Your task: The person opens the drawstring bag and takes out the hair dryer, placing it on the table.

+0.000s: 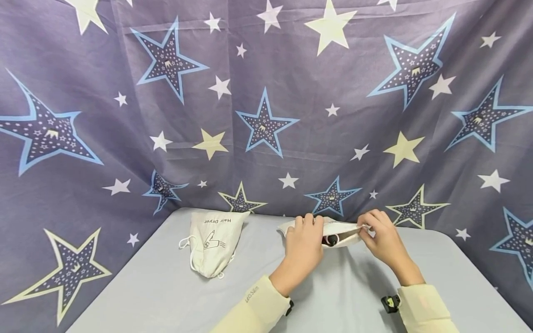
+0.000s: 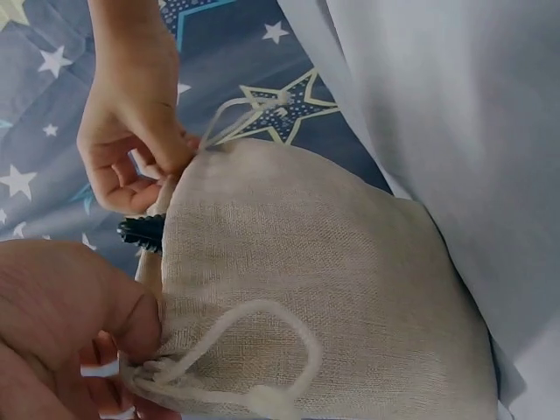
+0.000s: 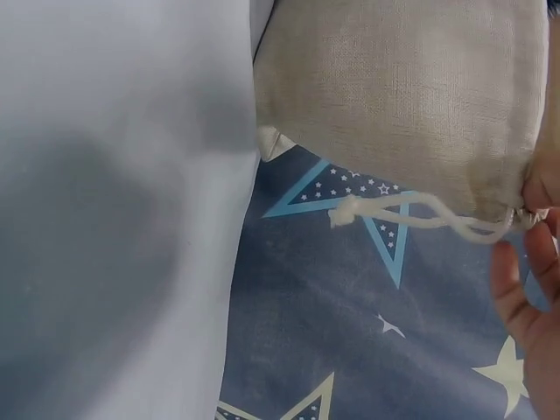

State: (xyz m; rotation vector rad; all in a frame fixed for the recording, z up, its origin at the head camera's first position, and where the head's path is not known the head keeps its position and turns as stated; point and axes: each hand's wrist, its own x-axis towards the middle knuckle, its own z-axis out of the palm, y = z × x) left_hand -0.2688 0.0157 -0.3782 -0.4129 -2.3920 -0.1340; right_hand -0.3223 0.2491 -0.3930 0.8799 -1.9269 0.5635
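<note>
Pinches one end of the mouth of a cloth bag (image 2: 332, 262) with the left hand (image 1: 303, 245), with thumb and fingers curled together on the hem, beside a looped drawstring (image 2: 254, 308). Grips the other end with the right hand (image 1: 385, 238), with the cloth clamped between thumb and fingertips, next to a knotted cord (image 3: 372, 208). Holds the bag at the far edge of the table (image 1: 145, 282), right of the middle, with its mouth parted and a dark, ridged thing (image 1: 333, 240) showing between the hands. Hides part of the opening behind the left fingers in the head view. Cannot tell how far inside the dark item reaches. Has a second bag (image 1: 216, 240), printed "Hair Dryer", lying to the left, well apart from both hands. Faces a starry curtain (image 1: 266, 64) just behind. Wears pale sleeves (image 1: 426, 307).
</note>
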